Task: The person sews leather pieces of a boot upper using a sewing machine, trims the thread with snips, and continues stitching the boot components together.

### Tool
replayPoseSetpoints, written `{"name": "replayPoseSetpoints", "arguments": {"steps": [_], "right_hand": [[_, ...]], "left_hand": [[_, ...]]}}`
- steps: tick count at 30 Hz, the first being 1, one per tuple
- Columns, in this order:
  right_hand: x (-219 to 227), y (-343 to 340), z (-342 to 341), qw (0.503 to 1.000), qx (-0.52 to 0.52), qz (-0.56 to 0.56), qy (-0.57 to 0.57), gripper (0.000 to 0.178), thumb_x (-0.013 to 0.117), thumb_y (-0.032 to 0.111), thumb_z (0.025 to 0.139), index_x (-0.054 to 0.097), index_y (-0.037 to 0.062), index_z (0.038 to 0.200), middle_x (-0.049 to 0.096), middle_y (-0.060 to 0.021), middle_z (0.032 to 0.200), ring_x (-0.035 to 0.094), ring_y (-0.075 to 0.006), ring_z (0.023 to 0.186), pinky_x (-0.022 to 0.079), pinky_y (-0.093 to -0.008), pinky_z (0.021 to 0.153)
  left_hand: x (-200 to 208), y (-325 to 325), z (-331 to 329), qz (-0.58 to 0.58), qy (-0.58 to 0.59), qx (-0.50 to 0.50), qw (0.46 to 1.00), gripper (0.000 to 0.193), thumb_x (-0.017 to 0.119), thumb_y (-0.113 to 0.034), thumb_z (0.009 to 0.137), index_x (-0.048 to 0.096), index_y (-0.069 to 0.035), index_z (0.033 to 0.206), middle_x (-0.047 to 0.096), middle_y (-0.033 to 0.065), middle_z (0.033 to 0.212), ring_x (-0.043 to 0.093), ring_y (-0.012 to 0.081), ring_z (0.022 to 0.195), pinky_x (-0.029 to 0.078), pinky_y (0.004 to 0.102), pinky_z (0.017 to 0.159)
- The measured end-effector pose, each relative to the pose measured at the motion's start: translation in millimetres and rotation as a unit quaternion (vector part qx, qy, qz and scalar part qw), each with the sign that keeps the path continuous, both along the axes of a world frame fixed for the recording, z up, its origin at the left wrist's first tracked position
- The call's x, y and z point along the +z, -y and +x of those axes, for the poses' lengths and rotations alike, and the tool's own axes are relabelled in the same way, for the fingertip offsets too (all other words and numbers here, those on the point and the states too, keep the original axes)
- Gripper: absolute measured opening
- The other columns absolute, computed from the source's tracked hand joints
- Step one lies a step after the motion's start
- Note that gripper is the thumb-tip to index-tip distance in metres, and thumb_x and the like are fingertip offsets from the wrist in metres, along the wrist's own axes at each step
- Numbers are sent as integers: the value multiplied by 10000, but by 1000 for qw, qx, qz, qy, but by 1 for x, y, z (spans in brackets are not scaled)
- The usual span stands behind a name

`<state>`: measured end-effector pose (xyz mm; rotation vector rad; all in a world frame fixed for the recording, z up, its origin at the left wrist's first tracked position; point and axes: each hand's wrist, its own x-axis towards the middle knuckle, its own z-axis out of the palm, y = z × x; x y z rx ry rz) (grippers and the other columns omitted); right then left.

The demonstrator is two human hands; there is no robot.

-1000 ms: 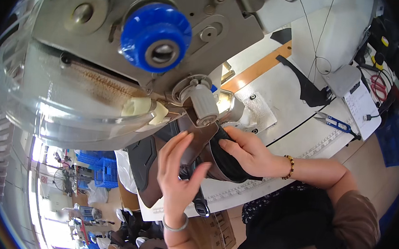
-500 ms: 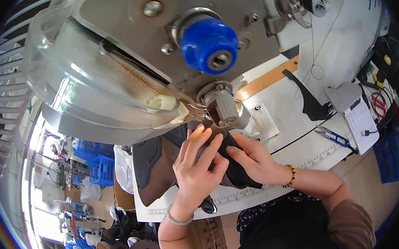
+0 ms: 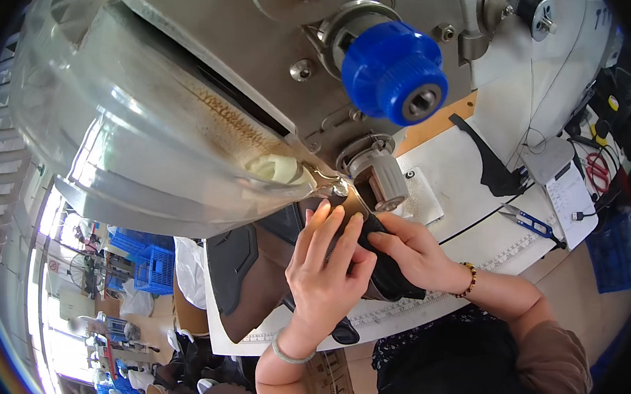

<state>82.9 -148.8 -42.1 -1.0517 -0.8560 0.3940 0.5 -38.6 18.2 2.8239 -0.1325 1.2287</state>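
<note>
A brown and black sewn piece (image 3: 258, 281), which looks like leather or fabric, lies under the head of a sewing machine (image 3: 215, 65). Flat on it, fingers stretched out and fingertips close to the presser area, rests my left hand (image 3: 328, 271). The thumb side of my right hand (image 3: 417, 259) pinches the black folded edge (image 3: 390, 279) of the same piece, just right of the left fingers. Above both hands are a grey cylindrical roller part (image 3: 384, 178) and a blue knob (image 3: 393, 74). The needle itself cannot be made out.
A clear curved guard (image 3: 157, 164) spans the left of the machine. On the white table (image 3: 473, 245) to the right lie a black cut piece (image 3: 490, 162), blue-handled thread snips (image 3: 530, 221) and a white written sheet (image 3: 571, 197). Blue crates (image 3: 153, 268) stand on the floor at left.
The machine head appears larger and further right, as the view has shifted. Both hands sit slightly further right in the picture, keeping their places on the piece.
</note>
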Motion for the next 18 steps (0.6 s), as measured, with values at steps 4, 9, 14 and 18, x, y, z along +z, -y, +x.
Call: {"name": "replayPoseSetpoints", "arguments": {"steps": [4,9,14,18], "right_hand": [[6,-1,-2,994,39,-1,-99,157,472,135,916,516,-16,910,494,-24,716,413,-60,658,377,-241,566],[17,-3,-2,993,12,-7,-119,218,503,192,924,535,-18,875,507,-33,663,413,-59,610,371,-248,530],[10,-7,-3,994,-89,-60,6,228,518,185,918,509,-16,812,434,-89,565,367,-88,520,336,-281,460],[3,-11,-1,995,-99,-16,-7,224,523,172,913,498,-15,792,426,-87,560,357,-93,517,329,-281,458]], "left_hand": [[3,-1,2,-44,5,-11,999,330,604,30,595,656,-34,914,609,116,975,602,306,953,488,397,855],[4,-9,-5,-113,-30,-38,992,334,636,-31,631,608,-30,964,598,115,1013,580,315,1007,458,413,900],[7,-4,-3,-142,-22,-36,989,348,615,4,619,586,-34,964,597,123,1012,577,321,1009,457,419,895],[5,-8,-1,-95,-23,-48,994,347,593,44,601,626,-33,938,603,115,1007,583,317,1005,467,418,890]]}}
